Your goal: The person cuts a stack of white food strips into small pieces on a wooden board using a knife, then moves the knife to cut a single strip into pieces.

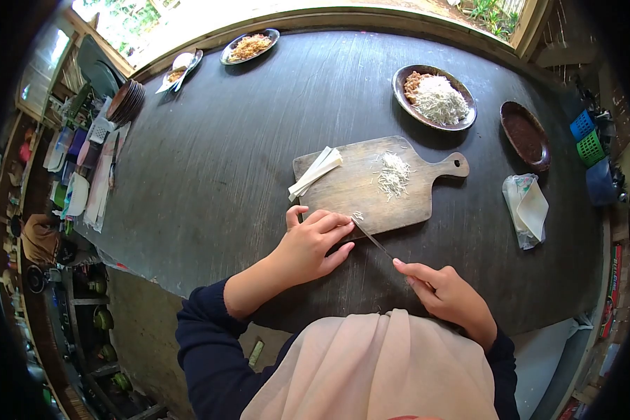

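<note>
A wooden cutting board (364,183) with a handle lies on the dark table. My right hand (451,297) grips a knife (373,238), its blade tip at the board's near edge. Close beside the tip, my left hand (318,241) rests with bent fingers pressed together at the board's near-left edge; what they hold is hidden under them. A few small white slivers (358,215) lie right by those fingertips. On the board are a pile of thin white shreds (393,175) and, at its left end, several long pale white strips (316,172).
A plate (399,98) of white shreds and brown food stands behind the board. To the right are a brown oval dish (516,133) and a plastic-wrapped white piece (528,210). Far left, a plate of shredded food (249,47) and stacked brown plates (126,101) sit near the edges.
</note>
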A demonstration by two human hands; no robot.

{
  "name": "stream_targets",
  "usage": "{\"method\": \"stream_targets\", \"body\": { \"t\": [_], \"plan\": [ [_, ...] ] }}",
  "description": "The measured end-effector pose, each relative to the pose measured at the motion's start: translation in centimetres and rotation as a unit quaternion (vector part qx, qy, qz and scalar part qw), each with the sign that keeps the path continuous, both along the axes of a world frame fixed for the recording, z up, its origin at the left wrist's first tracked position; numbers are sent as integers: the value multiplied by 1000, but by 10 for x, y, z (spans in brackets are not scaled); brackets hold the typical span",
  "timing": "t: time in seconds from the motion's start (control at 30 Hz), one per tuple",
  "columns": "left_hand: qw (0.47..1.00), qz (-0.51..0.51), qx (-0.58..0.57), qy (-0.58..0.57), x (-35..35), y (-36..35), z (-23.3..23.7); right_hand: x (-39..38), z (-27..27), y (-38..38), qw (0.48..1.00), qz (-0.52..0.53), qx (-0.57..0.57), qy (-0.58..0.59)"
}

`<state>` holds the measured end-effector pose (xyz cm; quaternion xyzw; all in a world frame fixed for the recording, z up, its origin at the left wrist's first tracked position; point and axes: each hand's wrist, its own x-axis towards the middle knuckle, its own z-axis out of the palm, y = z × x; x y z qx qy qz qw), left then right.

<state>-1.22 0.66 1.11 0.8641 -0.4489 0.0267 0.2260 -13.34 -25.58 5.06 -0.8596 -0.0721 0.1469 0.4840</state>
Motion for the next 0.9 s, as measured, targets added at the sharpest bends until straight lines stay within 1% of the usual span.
{"method": "stream_targets", "body": {
  "t": [0.23,0.3,0.5,0.7,0.8,0.9],
  "plan": [
    [1000,0,-2,-12,0,0,-2,2,-7,9,1000,0,-23,-19],
    [1000,0,2,-8,-1,0,-2,1,-10,11,999,-1,-31,-44],
    [1000,0,0,-8,-1,0,1,-2,0,3,1000,0,-18,-7],
    [1000,-1,0,1,-1,0,0,0,-5,8,999,-22,7,-31],
    [1000,3,0,-5,-1,0,0,0,-1,7,1000,-10,-10,-12],
    [1000,1,-2,-9,-1,0,0,-1,-2,6,1000,-8,-4,-19]
  ]
}}
